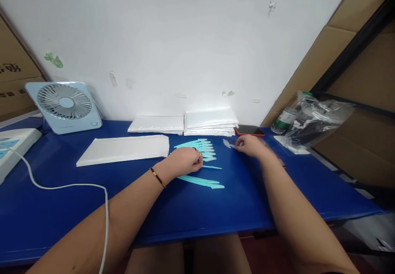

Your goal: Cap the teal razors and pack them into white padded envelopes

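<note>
Sticks (208, 150) around the left hand (186, 160)

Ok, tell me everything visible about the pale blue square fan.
The pale blue square fan looks plastic, with rounded corners, a round slatted grille, a plain central hub and a round knob at its lower right. It leans back, standing untouched on the blue tabletop at the left. Whether it is running is unclear.
</note>
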### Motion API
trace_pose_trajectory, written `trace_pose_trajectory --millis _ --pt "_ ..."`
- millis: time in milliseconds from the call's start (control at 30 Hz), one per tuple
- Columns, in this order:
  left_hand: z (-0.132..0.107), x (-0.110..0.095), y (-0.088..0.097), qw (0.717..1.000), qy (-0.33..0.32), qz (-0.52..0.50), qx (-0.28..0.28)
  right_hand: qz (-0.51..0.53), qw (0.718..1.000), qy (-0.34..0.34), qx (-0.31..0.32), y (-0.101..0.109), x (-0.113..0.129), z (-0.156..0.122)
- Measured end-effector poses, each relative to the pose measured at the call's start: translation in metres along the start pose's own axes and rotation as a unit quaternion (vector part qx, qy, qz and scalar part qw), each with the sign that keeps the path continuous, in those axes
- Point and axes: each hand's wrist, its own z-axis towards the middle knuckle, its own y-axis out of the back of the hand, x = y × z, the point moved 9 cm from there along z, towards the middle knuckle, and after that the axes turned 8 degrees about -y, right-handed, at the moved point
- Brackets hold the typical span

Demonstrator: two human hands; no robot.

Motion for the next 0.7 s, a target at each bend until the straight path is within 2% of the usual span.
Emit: trace_pose_trajectory --millis 133,267,333,433,500,567,700 --pt "0.0 0.002 0.005 0.999 0.011 0.023 -0.026 0.038 0.999 0.017 0.009 -0.004 -0.004 0.003" --pt "-0.001 0.015 0.012 0.993 0.037 -0.08 -0.074 0.164 0.985 0.054 -0.014 0.008 0.003 0.001" --pt "-0.002 0.023 0.014 0.985 0.053 -0.134 -0.096 0.287 0.956 0.069 0.002 0.014 0.013 -0.005" --pt "-0.004 0.032 0.015 0.972 0.068 -0.193 -0.119 0.462 0.881 0.081 0.058 0.016 0.032 -0.016" --pt "-0.004 0.036 0.014 0.964 0.076 -0.219 -0.129 0.527 0.841 0.075 0.096 0.012 0.042 -0.021" --pt "-0.004 0.038 0.013 0.959 0.08 -0.237 -0.133 0.56 0.817 0.064 0.119 0.007 0.048 -0.023" --pt "-0.004 0.039 0.013 0.954 0.084 -0.255 -0.132 0.592 0.792 0.07 0.133 0.005 0.05 -0.024"
